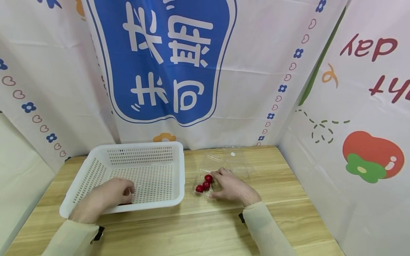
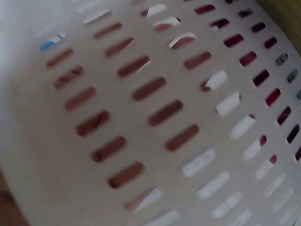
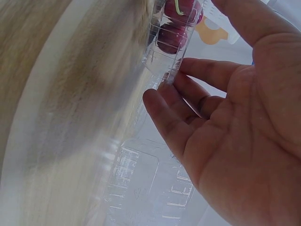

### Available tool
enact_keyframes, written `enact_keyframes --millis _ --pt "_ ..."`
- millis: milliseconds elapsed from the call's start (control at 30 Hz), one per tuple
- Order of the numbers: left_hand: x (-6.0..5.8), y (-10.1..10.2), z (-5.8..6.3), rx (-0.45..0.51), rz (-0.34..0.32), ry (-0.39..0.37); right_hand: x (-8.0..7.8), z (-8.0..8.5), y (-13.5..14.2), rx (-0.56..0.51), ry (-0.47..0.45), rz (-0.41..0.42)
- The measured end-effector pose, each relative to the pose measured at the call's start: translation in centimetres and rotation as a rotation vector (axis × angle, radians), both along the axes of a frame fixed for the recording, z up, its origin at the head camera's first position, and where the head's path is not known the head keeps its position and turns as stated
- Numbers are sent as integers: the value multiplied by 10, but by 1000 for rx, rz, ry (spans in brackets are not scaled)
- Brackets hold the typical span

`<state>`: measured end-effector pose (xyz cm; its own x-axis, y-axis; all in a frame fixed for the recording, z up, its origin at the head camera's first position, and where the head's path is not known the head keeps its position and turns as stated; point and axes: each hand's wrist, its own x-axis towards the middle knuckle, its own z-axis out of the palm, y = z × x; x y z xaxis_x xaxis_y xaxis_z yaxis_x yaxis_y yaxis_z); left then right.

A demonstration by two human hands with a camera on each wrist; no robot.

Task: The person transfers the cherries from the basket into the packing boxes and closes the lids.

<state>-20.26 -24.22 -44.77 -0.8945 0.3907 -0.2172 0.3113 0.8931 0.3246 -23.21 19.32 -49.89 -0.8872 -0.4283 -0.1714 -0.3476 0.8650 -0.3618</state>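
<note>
A white slotted basket stands on the left, and my left hand reaches into it with its fingers bent down by the near wall. Something dark red shows under that hand. Through the basket slots the left wrist view shows skin and, to the right, deep red fruit; I cannot tell whether the fingers hold any. My right hand holds a clear plastic box by its right end, thumb near and fingers far. Several red cherries lie in the box; one stem is green.
The box's clear lid lies folded back behind the right hand. A wooden table carries everything. Printed cloth hangs directly behind the table, and another printed sheet stands along its right edge.
</note>
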Motion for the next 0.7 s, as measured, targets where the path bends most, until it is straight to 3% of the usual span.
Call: enact_keyframes --millis 200,700 --pt "-6 -9 -4 31 36 -119 0 0 0 1 -2 0" --pt "-6 -1 -7 9 28 -146 -1 0 0 3 -20 -9"
